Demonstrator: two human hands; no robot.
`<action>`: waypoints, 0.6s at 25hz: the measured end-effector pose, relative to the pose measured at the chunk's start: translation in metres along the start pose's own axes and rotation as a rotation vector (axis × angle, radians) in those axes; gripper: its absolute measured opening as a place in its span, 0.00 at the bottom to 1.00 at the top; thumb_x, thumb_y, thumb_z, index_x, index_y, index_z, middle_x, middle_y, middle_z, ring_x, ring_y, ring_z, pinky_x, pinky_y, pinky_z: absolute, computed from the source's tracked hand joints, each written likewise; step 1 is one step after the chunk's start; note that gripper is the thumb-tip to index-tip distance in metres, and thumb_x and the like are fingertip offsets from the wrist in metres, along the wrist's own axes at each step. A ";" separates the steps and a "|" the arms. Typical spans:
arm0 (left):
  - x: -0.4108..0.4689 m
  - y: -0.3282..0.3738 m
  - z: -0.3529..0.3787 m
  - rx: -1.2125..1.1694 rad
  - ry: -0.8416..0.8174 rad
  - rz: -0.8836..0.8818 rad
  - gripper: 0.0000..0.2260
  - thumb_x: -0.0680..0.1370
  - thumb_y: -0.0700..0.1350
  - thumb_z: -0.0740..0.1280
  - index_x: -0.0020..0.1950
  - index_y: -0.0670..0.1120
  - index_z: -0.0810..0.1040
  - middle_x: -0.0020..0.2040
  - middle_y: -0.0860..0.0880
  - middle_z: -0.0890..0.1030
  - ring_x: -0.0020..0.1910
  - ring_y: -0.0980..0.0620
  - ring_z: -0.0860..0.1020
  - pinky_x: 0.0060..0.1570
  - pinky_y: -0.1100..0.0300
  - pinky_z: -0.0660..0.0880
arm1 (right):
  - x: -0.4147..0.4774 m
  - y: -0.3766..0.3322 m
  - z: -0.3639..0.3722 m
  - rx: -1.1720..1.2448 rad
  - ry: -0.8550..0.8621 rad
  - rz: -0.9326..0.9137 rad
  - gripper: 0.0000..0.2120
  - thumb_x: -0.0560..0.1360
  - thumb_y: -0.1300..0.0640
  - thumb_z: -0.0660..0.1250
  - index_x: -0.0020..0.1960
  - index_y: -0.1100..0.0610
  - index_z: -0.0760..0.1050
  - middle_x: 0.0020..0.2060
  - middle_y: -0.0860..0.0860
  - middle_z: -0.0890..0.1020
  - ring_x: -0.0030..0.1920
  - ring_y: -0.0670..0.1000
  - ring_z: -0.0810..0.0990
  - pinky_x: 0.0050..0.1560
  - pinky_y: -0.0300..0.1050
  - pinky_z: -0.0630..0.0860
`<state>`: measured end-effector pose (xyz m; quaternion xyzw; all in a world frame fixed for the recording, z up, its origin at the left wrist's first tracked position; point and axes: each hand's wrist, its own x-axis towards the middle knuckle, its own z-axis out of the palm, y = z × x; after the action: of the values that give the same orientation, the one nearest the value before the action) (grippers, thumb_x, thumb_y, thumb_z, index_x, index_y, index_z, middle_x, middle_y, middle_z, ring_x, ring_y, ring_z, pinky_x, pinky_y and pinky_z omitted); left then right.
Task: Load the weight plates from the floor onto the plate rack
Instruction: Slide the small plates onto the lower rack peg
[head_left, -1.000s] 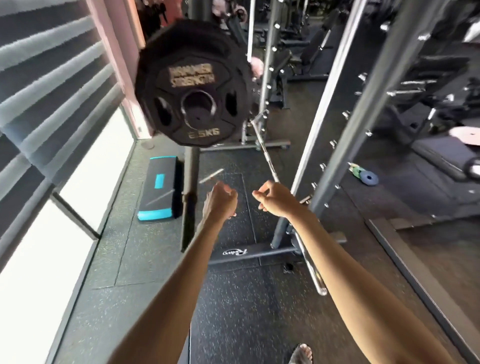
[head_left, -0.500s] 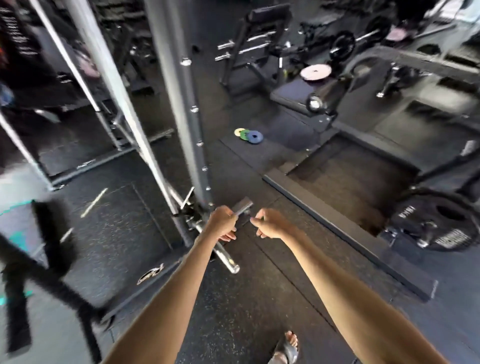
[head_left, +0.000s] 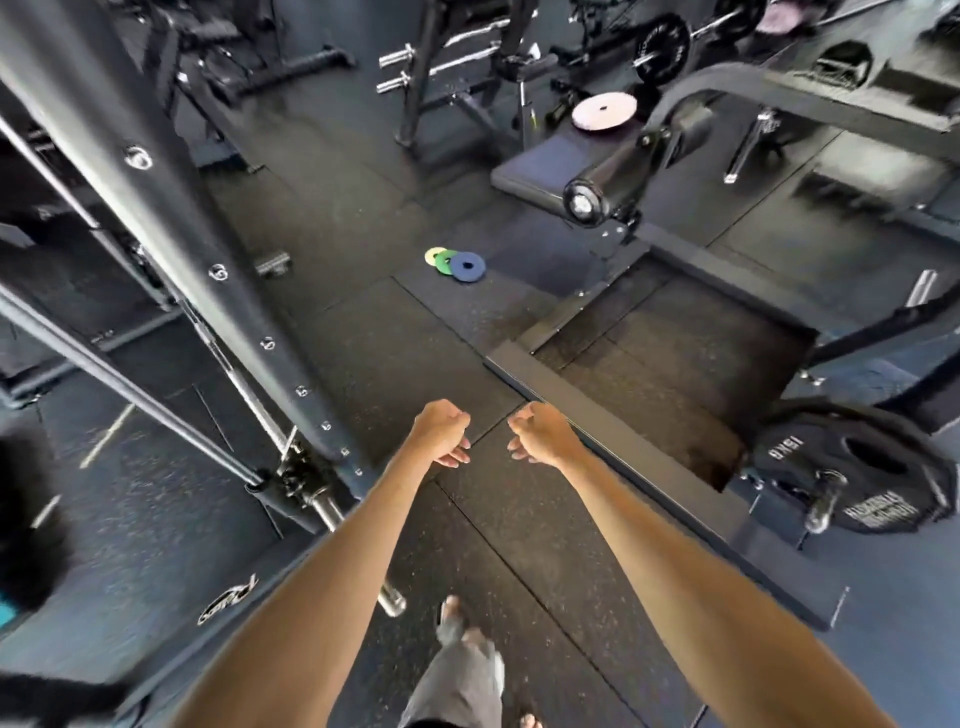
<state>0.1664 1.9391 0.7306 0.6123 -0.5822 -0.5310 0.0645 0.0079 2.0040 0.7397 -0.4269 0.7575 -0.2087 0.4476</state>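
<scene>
Weight plates lie off the rack. A large black 15 kg plate sits low at the right, beside the near corner of the platform frame; whether it rests on the floor or on a sleeve I cannot tell. Three small plates, blue, green and yellow, overlap on the floor ahead, by a mat's corner. The left hand and right hand are released, fingers loosely curled, grasping nothing. The step in hand looks like fetching; the next move calls for walking over, stooping and gripping one plate.
</scene>
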 end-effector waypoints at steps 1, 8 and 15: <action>0.019 0.008 -0.003 0.003 0.001 -0.012 0.05 0.83 0.42 0.58 0.52 0.43 0.72 0.35 0.44 0.79 0.27 0.48 0.80 0.28 0.57 0.77 | 0.021 -0.007 -0.005 -0.007 -0.014 -0.010 0.17 0.83 0.57 0.58 0.58 0.72 0.75 0.49 0.67 0.84 0.40 0.54 0.83 0.29 0.39 0.76; 0.177 0.088 -0.035 0.037 -0.035 -0.096 0.09 0.83 0.43 0.59 0.59 0.40 0.73 0.45 0.39 0.82 0.33 0.43 0.82 0.38 0.52 0.81 | 0.187 -0.064 -0.065 -0.061 -0.073 0.008 0.12 0.83 0.56 0.59 0.46 0.63 0.74 0.46 0.64 0.84 0.39 0.56 0.83 0.27 0.36 0.73; 0.324 0.163 -0.076 0.060 -0.046 -0.173 0.07 0.83 0.43 0.59 0.56 0.43 0.73 0.47 0.38 0.83 0.38 0.41 0.84 0.39 0.52 0.81 | 0.354 -0.122 -0.120 0.030 -0.080 0.011 0.06 0.82 0.58 0.61 0.50 0.61 0.72 0.45 0.60 0.81 0.47 0.59 0.85 0.49 0.56 0.83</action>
<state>0.0376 1.5937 0.6906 0.6496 -0.5442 -0.5308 -0.0135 -0.1219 1.6343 0.7099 -0.4238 0.7382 -0.2004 0.4850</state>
